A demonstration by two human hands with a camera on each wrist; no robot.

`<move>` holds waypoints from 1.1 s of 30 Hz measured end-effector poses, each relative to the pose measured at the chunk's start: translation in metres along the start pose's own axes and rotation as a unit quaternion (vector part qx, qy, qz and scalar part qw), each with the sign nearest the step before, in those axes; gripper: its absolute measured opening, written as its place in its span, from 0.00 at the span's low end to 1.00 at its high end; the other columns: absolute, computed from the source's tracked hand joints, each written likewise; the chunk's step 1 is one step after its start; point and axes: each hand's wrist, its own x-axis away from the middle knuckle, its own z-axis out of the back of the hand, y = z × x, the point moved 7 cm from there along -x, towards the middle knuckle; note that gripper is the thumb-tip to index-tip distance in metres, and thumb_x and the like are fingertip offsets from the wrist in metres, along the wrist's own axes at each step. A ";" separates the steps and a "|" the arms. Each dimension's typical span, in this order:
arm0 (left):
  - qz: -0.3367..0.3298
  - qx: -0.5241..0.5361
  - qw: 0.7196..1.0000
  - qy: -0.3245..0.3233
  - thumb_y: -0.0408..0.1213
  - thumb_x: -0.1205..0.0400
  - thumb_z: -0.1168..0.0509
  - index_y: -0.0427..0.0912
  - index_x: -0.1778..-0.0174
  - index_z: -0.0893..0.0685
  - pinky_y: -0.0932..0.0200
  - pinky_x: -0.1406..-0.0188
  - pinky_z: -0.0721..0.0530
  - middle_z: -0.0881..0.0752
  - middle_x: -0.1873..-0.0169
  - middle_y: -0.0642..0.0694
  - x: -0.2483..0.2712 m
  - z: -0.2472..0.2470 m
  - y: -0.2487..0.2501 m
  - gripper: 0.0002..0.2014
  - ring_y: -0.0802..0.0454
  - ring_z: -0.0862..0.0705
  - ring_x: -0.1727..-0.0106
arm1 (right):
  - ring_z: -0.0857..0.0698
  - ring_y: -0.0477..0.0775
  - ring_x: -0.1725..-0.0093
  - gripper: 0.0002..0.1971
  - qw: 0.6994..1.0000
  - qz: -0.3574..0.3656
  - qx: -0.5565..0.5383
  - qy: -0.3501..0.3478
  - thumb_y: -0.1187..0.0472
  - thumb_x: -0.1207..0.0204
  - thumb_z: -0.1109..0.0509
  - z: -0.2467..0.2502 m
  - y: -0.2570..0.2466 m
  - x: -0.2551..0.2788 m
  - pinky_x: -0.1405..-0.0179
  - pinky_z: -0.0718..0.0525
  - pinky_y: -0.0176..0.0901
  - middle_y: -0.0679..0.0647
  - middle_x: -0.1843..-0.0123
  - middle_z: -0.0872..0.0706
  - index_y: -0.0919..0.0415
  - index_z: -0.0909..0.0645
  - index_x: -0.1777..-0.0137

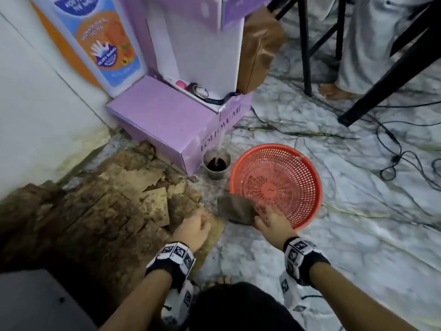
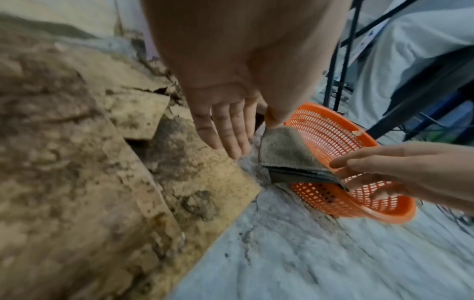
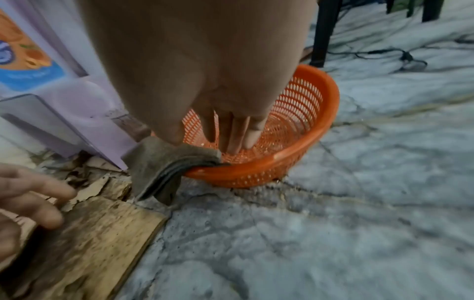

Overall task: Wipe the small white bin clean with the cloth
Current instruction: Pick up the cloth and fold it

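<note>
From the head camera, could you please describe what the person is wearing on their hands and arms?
Both forearms are bare, with no sleeves. Each wrist carries a band: a black strap set with white square tiles printed with black marker patterns. More tiles of the same kind hang below each band. The left hand and right hand are bare: no gloves. A ring cannot be made out.

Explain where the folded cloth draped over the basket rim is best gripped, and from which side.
Pinch the cloth at its folded corner hanging outside the orange basket, coming from the left: that part hangs free, while the right hand covers the rim end.
</note>
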 end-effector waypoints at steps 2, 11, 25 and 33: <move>0.032 0.033 0.999 0.005 0.44 0.14 0.40 0.44 0.23 0.28 0.47 0.36 0.19 0.13 0.42 0.40 -0.016 -0.011 -0.007 0.22 0.39 0.16 0.37 | 0.27 0.68 0.26 0.25 0.999 -0.029 -0.029 0.015 0.52 0.15 0.38 -0.004 0.009 -0.011 0.28 0.26 0.60 0.64 0.28 0.22 0.62 0.30 0.21; 0.035 0.194 0.980 0.035 0.42 0.12 0.37 0.37 0.30 0.23 0.63 0.47 0.29 0.15 0.41 0.41 -0.058 -0.035 0.016 0.17 0.46 0.17 0.39 | 0.16 0.67 0.35 0.22 0.992 -0.056 -0.115 0.001 0.48 0.14 0.39 -0.025 0.021 -0.048 0.32 0.21 0.61 0.64 0.34 0.14 0.60 0.27 0.27; 0.038 0.238 0.970 0.012 0.45 0.12 0.38 0.41 0.41 0.19 0.46 0.33 0.20 0.12 0.44 0.46 -0.065 -0.038 0.007 0.11 0.47 0.15 0.40 | 0.11 0.61 0.44 0.34 0.969 -0.116 -0.215 0.021 0.32 0.29 0.34 -0.031 0.044 -0.062 0.39 0.14 0.56 0.58 0.48 0.09 0.62 0.15 0.40; 0.015 0.288 0.957 0.013 0.41 0.09 0.42 0.44 0.24 0.28 0.63 0.39 0.31 0.25 0.36 0.53 -0.037 -0.019 0.024 0.17 0.60 0.27 0.34 | 0.17 0.59 0.51 0.14 0.960 -0.052 -0.252 0.108 0.49 0.15 0.36 0.007 0.011 -0.031 0.52 0.23 0.48 0.56 0.56 0.15 0.61 0.22 0.47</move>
